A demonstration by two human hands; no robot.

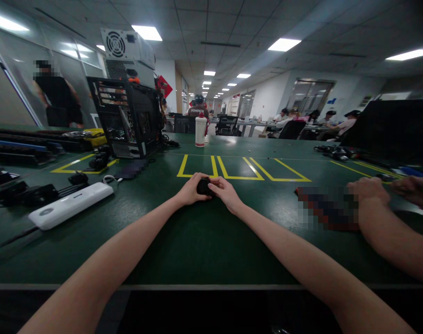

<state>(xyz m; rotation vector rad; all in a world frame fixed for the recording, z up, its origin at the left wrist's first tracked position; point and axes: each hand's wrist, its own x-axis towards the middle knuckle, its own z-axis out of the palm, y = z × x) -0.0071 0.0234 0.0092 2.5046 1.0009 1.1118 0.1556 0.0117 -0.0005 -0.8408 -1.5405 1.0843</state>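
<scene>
Between my two hands, just above the green table (197,246), is a small black rounded object (203,186) whose kind I cannot make out. My left hand (191,190) wraps round its left side, thumb below and fingers over the top. From the right, my right hand (226,192) pinches the same object with thumb and fingers. Much of it is hidden by my fingers. Yellow tape outlines (236,177) lie on the table just beyond my hands.
A white power strip (72,204) and black adapters (40,192) lie at left, before an open computer case (127,116). A white bottle (200,132) stands ahead. At right, another person's hands (371,190) are near a blurred-out item (329,208). A dark screen (395,125) stands far right.
</scene>
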